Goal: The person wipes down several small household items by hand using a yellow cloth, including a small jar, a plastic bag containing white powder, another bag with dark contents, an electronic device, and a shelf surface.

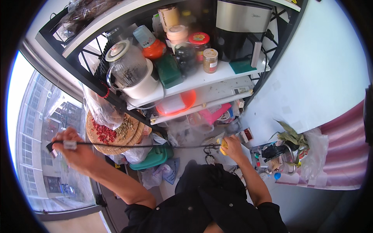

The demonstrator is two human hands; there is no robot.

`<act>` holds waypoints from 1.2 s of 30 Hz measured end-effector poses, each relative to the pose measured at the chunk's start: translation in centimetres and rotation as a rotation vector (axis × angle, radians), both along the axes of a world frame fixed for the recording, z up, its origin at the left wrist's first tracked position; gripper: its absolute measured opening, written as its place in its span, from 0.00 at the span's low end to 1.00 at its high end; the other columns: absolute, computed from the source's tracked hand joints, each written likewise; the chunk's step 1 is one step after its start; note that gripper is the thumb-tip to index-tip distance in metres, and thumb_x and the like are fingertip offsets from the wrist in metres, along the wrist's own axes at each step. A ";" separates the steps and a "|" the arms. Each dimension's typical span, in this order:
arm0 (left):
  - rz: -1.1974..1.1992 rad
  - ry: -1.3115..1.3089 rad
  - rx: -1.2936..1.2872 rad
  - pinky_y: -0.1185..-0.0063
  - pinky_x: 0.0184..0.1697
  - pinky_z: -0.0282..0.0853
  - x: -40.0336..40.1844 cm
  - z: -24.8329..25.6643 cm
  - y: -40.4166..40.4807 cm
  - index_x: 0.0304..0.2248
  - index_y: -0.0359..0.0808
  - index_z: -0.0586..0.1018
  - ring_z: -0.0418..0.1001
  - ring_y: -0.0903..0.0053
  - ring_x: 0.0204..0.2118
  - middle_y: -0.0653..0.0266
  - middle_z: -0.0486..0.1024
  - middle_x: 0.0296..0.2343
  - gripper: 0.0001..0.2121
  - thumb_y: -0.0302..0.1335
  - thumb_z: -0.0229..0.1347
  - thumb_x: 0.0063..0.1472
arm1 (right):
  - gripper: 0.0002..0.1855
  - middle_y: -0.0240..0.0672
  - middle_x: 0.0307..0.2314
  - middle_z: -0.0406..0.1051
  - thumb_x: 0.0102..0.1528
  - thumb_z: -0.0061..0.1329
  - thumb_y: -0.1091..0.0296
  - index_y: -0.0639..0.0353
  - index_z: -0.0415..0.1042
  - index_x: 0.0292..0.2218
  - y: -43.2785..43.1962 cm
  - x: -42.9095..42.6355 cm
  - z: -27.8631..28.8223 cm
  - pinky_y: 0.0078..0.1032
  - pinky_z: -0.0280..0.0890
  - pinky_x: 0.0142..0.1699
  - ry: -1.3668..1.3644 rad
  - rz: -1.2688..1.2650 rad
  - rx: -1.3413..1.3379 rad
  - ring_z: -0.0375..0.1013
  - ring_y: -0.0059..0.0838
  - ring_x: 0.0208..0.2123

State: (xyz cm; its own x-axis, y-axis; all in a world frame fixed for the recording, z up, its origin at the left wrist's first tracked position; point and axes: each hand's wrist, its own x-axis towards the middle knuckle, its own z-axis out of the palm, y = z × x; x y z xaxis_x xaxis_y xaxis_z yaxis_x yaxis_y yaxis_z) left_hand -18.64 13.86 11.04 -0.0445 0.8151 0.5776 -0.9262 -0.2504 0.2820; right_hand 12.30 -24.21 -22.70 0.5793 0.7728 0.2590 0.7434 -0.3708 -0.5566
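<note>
A thin black cord or strap stretches almost level across the view in front of me. My left hand is closed around its left end, near the window, with a small pale tag or clip at the fingers. My right hand holds a yellow cloth or sponge, and the cord's right end meets it there. Behind the cord, a round woven tray carries red dried pieces and greenish dried herbs, partly under a clear plastic bag.
A shelf rack ahead bears a glass kettle, jars and a Midea appliance. A green plastic bin and bags lie low at left. A window is far left. Dried leaves and a pink curtain are at right.
</note>
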 end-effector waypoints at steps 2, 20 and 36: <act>0.229 -0.129 -0.147 0.77 0.39 0.66 -2.2 0.6 1.4 0.38 0.33 0.71 0.65 0.77 0.29 0.64 0.71 0.27 0.12 0.34 0.54 0.63 | 0.20 0.42 0.28 0.70 0.43 0.62 0.60 0.61 0.73 0.36 -1.5 0.5 -1.6 0.40 0.62 0.44 -0.031 -0.040 -0.058 0.69 0.45 0.38; -0.085 1.347 0.766 0.76 0.40 0.69 14.9 -16.9 -18.1 0.48 0.31 0.72 0.75 0.75 0.31 0.53 0.71 0.44 0.15 0.21 0.55 0.62 | 0.22 0.36 0.30 0.70 0.36 0.63 0.73 0.59 0.70 0.35 4.3 -2.7 16.2 0.36 0.61 0.44 -0.167 0.152 0.137 0.68 0.41 0.38; -0.208 0.993 -0.138 0.87 0.14 0.48 11.5 -9.1 -15.5 0.29 0.36 0.74 0.58 0.90 0.13 0.73 0.68 0.17 0.06 0.23 0.61 0.57 | 0.22 0.40 0.32 0.71 0.39 0.61 0.71 0.61 0.72 0.38 1.8 -0.9 3.4 0.39 0.63 0.46 -0.005 -0.123 0.138 0.69 0.44 0.40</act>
